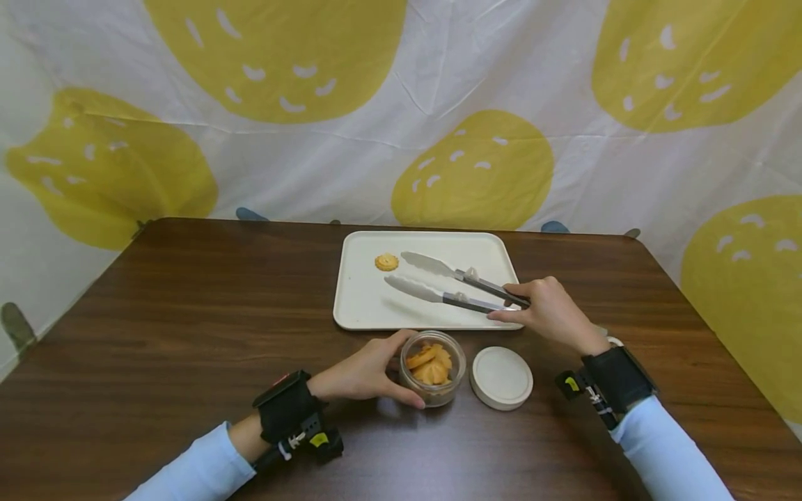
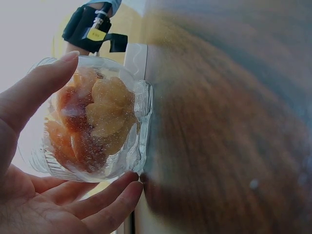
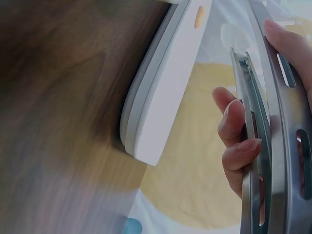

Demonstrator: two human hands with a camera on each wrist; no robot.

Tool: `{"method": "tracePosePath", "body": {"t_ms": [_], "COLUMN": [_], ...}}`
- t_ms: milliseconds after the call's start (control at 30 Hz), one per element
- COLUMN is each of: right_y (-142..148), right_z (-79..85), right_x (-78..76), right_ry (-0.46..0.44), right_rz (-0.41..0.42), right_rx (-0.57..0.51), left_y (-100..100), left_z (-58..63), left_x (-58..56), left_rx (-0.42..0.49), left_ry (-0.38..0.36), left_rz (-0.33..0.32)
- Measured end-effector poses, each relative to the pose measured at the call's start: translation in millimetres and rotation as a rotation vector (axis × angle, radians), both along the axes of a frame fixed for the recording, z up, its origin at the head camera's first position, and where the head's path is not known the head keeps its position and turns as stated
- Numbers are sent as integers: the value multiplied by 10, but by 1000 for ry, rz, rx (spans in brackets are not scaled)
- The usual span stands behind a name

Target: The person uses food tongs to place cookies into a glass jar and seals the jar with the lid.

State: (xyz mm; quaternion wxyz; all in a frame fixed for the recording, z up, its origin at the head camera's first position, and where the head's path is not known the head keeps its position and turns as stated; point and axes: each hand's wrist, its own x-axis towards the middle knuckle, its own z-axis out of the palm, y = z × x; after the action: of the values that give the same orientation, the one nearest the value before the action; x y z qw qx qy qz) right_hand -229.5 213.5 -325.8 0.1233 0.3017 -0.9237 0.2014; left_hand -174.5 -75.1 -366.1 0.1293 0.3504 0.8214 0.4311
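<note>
My left hand point(image 1: 370, 370) is curled round a clear jar point(image 1: 432, 400) of golden cookies point(image 1: 431, 364), thumb on the near side and fingers on the far side. In the left wrist view the jar point(image 2: 139, 146) stands on the table with cookies point(image 2: 109, 107) pressed against its wall. My right hand point(image 1: 551, 313) grips metal tongs point(image 1: 466, 296) with pale tips, which are spread apart over the tray with nothing between them. One round cookie point(image 1: 386, 262) lies on the tray, just left of the upper tip. In the right wrist view, thumb and fingers hold opposite arms of the tongs point(image 3: 280, 126).
The white rectangular tray point(image 1: 357, 306) lies beyond the jar, toward the table's far edge. A round white lid point(image 1: 502, 377) rests right of the jar, below the right wrist. Behind the brown table point(image 1: 188, 313) hangs a white cloth point(image 1: 338, 167) with yellow shapes.
</note>
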Motion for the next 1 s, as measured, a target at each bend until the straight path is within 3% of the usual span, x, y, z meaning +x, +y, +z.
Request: {"method": "tracePosePath", "body": {"t_ms": [333,667,1000], "right_y": [-110,-196,-282], "right_z": [29,-5,22], "right_x": [-138,-265,-344], "right_ry": [-54,67,49], "right_rz": [-22,-6,-66], "right_rx": [14,63,95], "left_y": [-6,1,-3], "left_z": [2,0,0], "left_x": [-3,3,18], "left_rx": [12,8,11], "left_ry": [-13,0,18], "left_rz": [-12,0,-2]}}
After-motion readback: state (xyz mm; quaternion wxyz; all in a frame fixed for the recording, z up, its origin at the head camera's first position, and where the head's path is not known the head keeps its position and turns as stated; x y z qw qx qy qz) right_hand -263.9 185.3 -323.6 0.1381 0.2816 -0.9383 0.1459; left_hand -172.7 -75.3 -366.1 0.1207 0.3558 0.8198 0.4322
